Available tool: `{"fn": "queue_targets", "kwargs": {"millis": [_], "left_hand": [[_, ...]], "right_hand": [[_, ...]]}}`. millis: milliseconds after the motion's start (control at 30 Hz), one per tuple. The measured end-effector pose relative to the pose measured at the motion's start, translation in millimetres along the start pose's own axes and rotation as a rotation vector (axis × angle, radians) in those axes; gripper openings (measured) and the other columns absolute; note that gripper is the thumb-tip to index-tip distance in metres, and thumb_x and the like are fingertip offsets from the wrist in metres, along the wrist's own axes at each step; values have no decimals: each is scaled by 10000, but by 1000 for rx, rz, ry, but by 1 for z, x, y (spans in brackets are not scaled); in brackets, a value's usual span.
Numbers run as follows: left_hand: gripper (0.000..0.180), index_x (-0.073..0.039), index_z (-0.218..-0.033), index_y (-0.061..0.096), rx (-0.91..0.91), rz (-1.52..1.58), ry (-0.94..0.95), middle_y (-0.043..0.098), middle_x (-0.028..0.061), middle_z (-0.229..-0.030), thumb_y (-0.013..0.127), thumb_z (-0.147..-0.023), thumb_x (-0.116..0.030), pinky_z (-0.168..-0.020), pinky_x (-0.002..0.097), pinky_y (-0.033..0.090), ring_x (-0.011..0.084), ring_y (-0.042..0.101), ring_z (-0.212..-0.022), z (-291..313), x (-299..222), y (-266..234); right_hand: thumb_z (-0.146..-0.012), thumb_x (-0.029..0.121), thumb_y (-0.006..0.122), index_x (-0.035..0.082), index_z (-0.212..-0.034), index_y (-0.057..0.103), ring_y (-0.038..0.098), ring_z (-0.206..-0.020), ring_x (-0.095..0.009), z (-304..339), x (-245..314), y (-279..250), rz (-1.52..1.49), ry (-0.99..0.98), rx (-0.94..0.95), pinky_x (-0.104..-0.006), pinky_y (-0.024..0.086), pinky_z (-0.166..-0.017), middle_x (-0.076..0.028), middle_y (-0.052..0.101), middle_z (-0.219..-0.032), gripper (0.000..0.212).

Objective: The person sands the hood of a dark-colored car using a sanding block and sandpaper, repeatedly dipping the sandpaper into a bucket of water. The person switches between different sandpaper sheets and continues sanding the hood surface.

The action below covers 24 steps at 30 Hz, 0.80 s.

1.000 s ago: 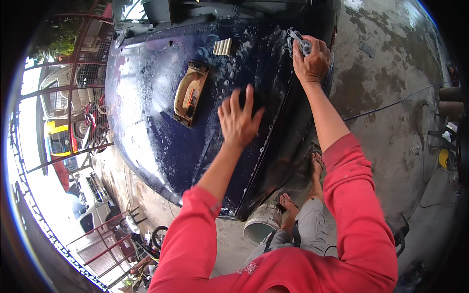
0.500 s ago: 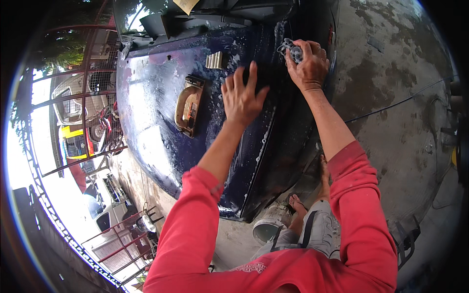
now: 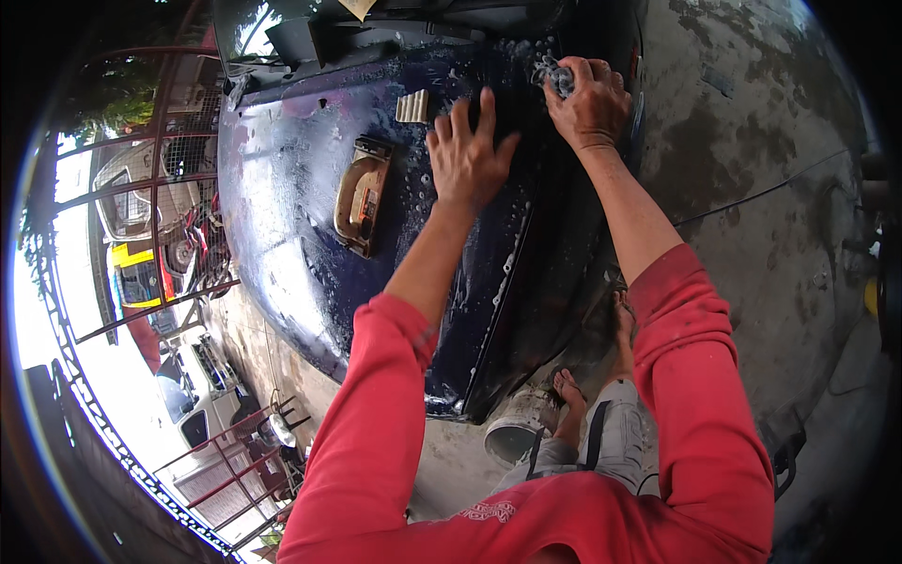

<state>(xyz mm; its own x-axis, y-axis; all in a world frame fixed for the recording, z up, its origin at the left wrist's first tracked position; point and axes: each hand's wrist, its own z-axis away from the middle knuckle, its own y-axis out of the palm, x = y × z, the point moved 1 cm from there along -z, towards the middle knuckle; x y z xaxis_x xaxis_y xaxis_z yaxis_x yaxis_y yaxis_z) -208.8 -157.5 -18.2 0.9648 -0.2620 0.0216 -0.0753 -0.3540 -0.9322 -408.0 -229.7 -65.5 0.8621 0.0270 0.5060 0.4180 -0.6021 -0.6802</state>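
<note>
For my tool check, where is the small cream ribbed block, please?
In the head view, upper centre, the block lies on the dark blue car hood, just left of the left hand.

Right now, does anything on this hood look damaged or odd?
Yes: the dark blue hood looks patchy. A purplish patch shows toward its far end, unlike the surrounding finish; suds may explain some paler areas.

A crumpled, mottled grey wad (image 3: 558, 79) sits bunched by the far right corner of the dark blue car hood (image 3: 301, 188), which gleams wet, streaked and foam-spotted.
</note>
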Motion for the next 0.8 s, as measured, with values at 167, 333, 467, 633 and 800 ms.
{"fn": "queue_targets", "kwargs": {"millis": [167,333,467,633,800], "left_hand": [[853,-87,-1617,565,118,1,-24,557,234,-1488,855,-897,-441,-1070,531,472,419,588,-1241,235,-2,-98],[768,-127,-1610,582,13,3,-22,573,215,-1438,796,-949,-456,-1051,551,482,422,588,-1225,51,1,-10],[761,-128,-1608,551,-155,-36,-59,583,225,-1459,758,-981,-505,-1023,557,494,434,582,-1256,-101,-4,47],[810,-125,-1602,599,103,-46,-12,579,223,-1465,828,-903,-466,-1034,540,486,416,594,-1212,96,-24,-46],[812,-83,-1594,604,110,18,23,569,259,-1440,850,-897,-421,-1077,541,465,436,577,-1239,121,-22,-56]], "right_hand": [[-820,463,926,304,-1165,703,668,-1151,-281,-4,14,-5,35,105,9,-507,539,-914,34,682,-1189,440],[-841,447,899,295,-1168,690,672,-1148,-279,0,2,6,-5,54,-4,-501,534,-929,27,687,-1187,417],[-850,427,892,282,-1144,710,683,-1120,-282,1,-6,7,-66,-4,-25,-497,534,-917,11,699,-1151,375],[-852,428,891,267,-1125,723,703,-1053,-270,-10,-5,-2,-96,6,47,-493,543,-856,7,702,-1087,358],[-894,504,839,238,-1037,745,728,-973,-260,-16,-11,8,-135,-22,-14,-479,555,-830,8,710,-995,316]]}}
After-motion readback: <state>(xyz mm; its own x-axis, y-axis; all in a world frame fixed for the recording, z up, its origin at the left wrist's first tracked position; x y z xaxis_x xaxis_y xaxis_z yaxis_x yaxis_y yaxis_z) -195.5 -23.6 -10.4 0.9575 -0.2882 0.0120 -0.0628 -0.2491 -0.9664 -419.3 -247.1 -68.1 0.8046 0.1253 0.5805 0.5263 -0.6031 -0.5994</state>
